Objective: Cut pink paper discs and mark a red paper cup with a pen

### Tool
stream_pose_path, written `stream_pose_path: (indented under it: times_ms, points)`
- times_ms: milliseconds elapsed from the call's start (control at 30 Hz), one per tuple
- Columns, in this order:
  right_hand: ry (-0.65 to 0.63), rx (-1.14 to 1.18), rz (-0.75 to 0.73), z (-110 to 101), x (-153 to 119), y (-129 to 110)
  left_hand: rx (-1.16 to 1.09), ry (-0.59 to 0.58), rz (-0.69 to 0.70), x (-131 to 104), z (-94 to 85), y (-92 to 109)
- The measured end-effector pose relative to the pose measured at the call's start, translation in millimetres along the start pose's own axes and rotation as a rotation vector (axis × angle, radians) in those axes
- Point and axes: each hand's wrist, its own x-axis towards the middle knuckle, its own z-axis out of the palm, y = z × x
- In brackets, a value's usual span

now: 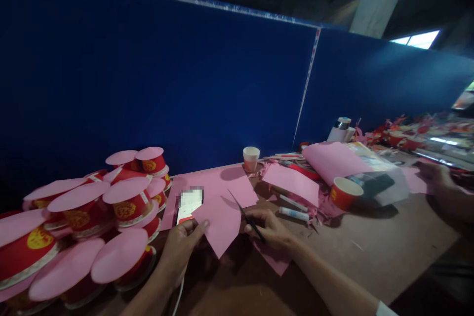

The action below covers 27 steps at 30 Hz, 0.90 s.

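Observation:
Between thumb and fingers, my left hand (185, 241) pinches a piece of pink paper (221, 222), rounded along its right side and pointed at the bottom. My right hand (269, 229) is closed around black-handled scissors (255, 229), whose blade lies along the paper's right edge. Below my right hand hangs a pink paper offcut (274, 256); whether it is still joined to the piece I cannot tell. Behind the paper, a phone (188, 202) with a lit screen rests on a larger pink sheet (218, 181).
Red paper cups topped with pink discs (128, 191) are piled at the left. A pale cup (251, 158) stands by the blue partition (155, 74). Rightward are a glue tube (294, 214), a red cup (345, 192), paper scraps and another person's hand (437, 177).

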Motion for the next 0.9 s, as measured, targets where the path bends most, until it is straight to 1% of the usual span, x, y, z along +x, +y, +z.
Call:
stream_pose_path:
  times_ms: [67, 167, 367, 533, 700, 900]
  points:
    - [-0.006, 0.004, -0.017, -0.9, 0.5, -0.7, -0.033, -0.010, -0.025, -0.3, 0.4, 0.4]
    - [-0.009, 0.001, -0.003, -1.7, 0.7, -1.1, -0.060, -0.025, -0.050, 0.2, 0.2, 0.4]
    - [-0.017, -0.016, -0.010, -1.8, 0.9, -3.3, -0.050, -0.017, -0.029, 2.0, -2.6, -2.7]
    - [-0.025, -0.010, -0.004, -2.8, 1.1, -0.8, -0.082, -0.022, -0.040, 0.0, -0.4, 0.6]
    - [-0.013, -0.003, 0.046, -3.3, 0.8, 3.6, -0.115, -0.029, -0.054, 0.2, 1.0, 3.7]
    - [-0.030, 0.023, 0.063, -1.0, 0.6, 4.5, -0.132, -0.021, -0.045, 1.7, -1.4, -1.0]
